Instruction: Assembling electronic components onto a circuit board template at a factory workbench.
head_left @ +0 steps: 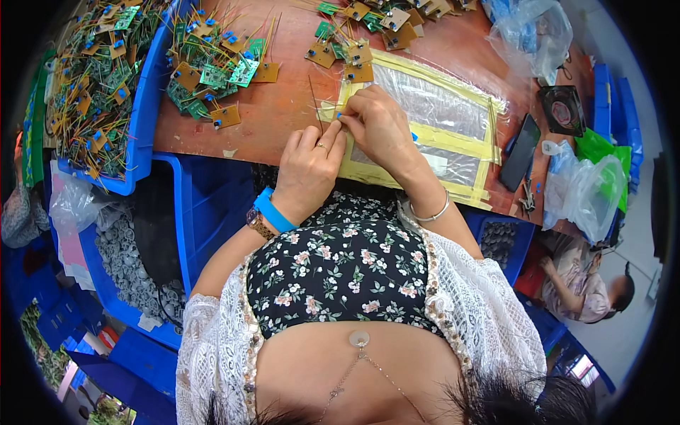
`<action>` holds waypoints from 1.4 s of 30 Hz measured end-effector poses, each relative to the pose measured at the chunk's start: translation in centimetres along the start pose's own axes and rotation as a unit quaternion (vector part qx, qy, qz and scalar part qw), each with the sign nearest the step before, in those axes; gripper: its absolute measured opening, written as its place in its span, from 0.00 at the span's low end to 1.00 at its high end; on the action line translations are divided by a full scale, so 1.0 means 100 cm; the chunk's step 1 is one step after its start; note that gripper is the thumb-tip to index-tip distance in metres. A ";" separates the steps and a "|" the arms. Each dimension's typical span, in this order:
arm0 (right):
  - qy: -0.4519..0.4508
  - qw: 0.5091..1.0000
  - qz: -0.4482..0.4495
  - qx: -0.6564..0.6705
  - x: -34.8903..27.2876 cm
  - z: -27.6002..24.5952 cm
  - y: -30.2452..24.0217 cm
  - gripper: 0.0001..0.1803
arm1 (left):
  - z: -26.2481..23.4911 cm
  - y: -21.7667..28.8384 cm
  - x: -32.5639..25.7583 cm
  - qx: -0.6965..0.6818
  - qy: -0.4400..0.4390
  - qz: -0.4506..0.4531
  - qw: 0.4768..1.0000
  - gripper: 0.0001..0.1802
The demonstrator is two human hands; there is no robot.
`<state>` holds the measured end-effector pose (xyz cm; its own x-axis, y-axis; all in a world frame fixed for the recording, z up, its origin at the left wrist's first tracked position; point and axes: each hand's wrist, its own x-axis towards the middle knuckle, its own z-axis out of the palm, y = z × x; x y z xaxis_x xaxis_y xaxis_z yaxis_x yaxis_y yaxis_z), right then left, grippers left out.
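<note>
1. Small blue part [340, 115], in the head view, lies at the left edge of the clear, yellow-taped sheet [425, 92].
2. The right hand [380, 126] pinches it; the left hand [309, 166] meets it, its grip hidden.
3. Handling seems midway; which green-and-brown wired circuit boards [244, 71] are finished cannot be told.

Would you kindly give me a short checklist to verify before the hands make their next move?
1. Hands together at the work: ok; left hand and right hand meet at a small blue part.
2. Small blue part properly joined to anything: cannot tell; the hands partly cover it.
3. Circuit boards nearby: ok; a pile lies left of the hands on the table.
4. Table free of loose personal items: not ok; a dark phone and keys lie at the right.
5. Blue tray neatly arranged: not ok; its contents lie jumbled.
</note>
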<state>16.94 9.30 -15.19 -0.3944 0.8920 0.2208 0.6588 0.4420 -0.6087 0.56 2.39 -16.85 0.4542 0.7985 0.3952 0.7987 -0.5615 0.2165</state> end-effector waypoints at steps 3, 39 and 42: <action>0.001 0.999 -0.026 0.023 -0.005 -0.005 0.007 0.05 | -0.001 0.000 0.001 0.016 0.002 0.007 1.000 0.18; 0.151 0.986 0.048 -0.056 -0.024 -0.018 0.032 0.05 | 0.015 -0.047 0.098 -0.237 0.252 -0.153 0.926 0.18; 0.132 0.989 0.037 -0.062 -0.019 -0.013 0.031 0.05 | -0.002 -0.042 0.075 -0.230 0.263 -0.138 0.927 0.22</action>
<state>20.54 9.13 -16.45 -0.1717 0.9091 0.3795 0.7602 0.3673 -0.5359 0.58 10.71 -14.64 -0.0948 0.7772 0.6220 0.5489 -0.4805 0.6840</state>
